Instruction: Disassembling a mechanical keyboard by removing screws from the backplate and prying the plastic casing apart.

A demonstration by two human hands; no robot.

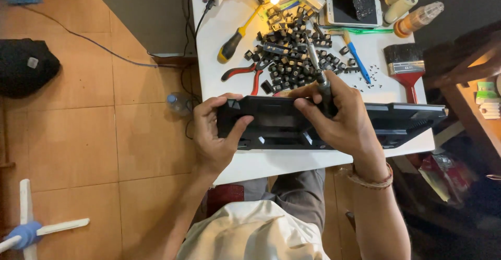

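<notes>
A long black keyboard body point(396, 121) lies upside down along the front edge of a white table point(276, 161). My left hand point(216, 132) grips its left end, thumb on the underside. My right hand point(339, 116) holds a dark-handled screwdriver point(319, 74) upright against the keyboard's back, near the middle. Just behind the keyboard sits a heap of several loose black keycaps point(289, 46).
On the table lie a yellow-handled screwdriver point(235, 38), red-handled pliers point(245, 72), a blue-handled tool point(359, 61), a red paintbrush point(406, 64), a phone point(350, 12) and an orange-capped bottle point(417, 20). A plastic bottle point(177, 103) and cables rest on the tiled floor at left.
</notes>
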